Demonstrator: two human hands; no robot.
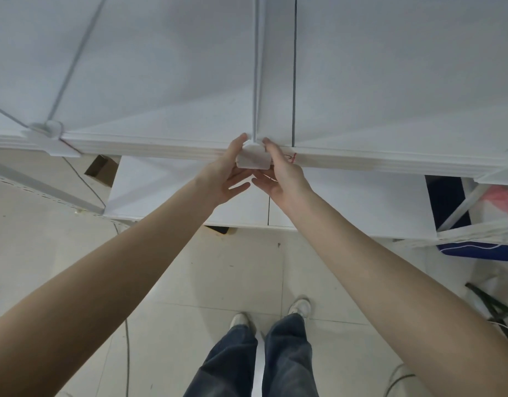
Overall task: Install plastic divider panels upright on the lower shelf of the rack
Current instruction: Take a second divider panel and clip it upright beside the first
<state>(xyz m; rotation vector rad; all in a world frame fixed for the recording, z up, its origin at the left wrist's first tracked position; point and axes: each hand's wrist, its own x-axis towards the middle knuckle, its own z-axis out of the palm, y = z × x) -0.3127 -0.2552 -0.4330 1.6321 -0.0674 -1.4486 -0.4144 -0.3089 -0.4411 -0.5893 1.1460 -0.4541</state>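
Observation:
A white plastic divider panel (258, 67) stands upright, edge-on, on the white shelf (166, 93) of the rack. Its white foot clip (253, 158) sits over the shelf's front edge. My left hand (228, 171) grips the clip from the left, thumb on top and fingers below. On the clip's right side is my right hand (281, 174), gripping it the same way. Further left, a second divider panel (72, 61) leans away, its own clip (50, 138) on the front edge. The lower shelf (347, 202) shows below my hands.
A dark seam (294, 70) divides the shelf just right of the upright panel. A perforated rack rail (46, 193) and a cardboard box (101, 170) lie at lower left. Blue bin and white frame (459, 213) stand at right. Cables cross the tiled floor by my feet (271, 313).

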